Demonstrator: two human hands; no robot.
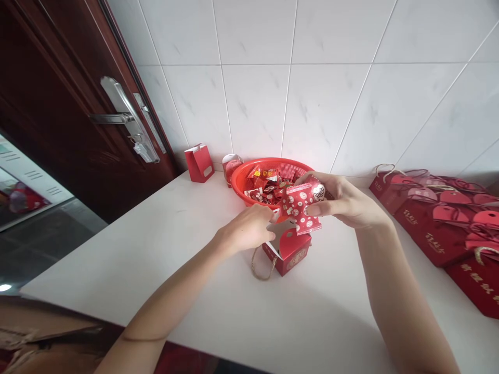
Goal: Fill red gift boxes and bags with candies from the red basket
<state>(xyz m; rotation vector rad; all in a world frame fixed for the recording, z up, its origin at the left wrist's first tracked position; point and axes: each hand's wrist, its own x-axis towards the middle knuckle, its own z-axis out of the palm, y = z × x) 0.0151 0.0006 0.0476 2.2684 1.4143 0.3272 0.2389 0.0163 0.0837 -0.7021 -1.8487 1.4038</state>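
A small red gift box (pixel 293 254) with a twine handle stands on the white table, its top flaps open. My left hand (pixel 249 226) pinches the white inner flap at the box's left side. Just above the opening, my right hand (pixel 335 200) holds several red candy packets (pixel 302 208) with white dots between thumb and fingers. Behind both hands is a red plastic basket (pixel 249 169) with wrapped candies (pixel 265 182) inside. The right hand partly covers the basket's right side.
On the white table (pixel 163 228), a small red box (pixel 199 163) and a round-topped red box (pixel 231 167) stand by the tiled wall. Red bags (pixel 432 234) filled with red boxes line the right side. A dark door (pixel 70 83) is at left.
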